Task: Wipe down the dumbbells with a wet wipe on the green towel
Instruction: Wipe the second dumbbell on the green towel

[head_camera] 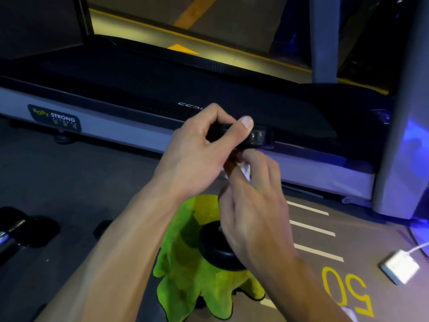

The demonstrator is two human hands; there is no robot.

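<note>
Head view: left hand (pixel 204 147) grips round black dumbbell (pixel 218 247); right hand (pixel 253 205) pinches white wipe (pixel 246 170).

A black dumbbell (pixel 218 247) stands upright on the crumpled green towel (pixel 185 282), white wipe (pixel 246 170) against its upper end.

Gym: treadmill (pixel 162 94), dumbbells (pixel 218 247)

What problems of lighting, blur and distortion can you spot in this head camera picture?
Head view: the room is dim, with blue glow at the right edge; the right hand is motion-blurred over the dumbbell; the left hand is sharper; the treadmill edge bows from the wide lens; the green towel looks oversaturated.
</note>
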